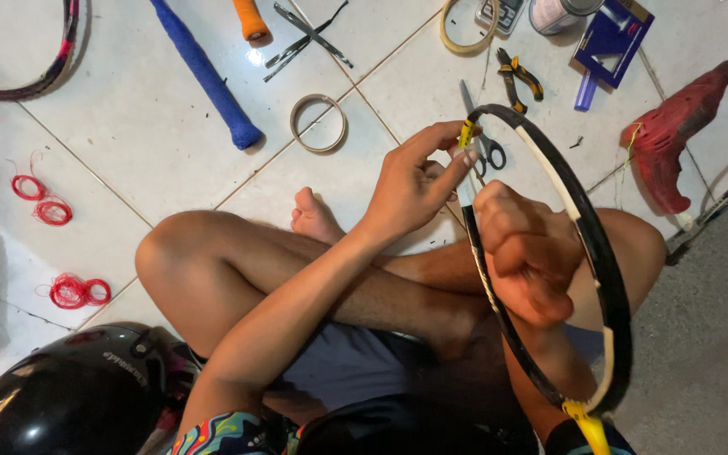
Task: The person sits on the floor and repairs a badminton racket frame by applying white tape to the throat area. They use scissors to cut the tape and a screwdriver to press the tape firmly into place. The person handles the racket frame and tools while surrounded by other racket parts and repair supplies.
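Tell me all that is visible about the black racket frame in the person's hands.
The black racket frame is an unstrung oval hoop, dark and glossy, with a pale strip along its inner edge and yellow pieces at its top and bottom. It stands tilted over the person's crossed legs. The right hand grips its near side; the left hand pinches the top by the yellow piece.

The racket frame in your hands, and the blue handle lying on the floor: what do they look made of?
The racket frame looks like glossy black composite or metal, judging by its thin rigid hoop with a pale strip inside; which one I cannot tell. The blue handle seems wrapped in soft, matte, towel-like fabric. The left hand pinches the frame's top; the right hand grips its side.
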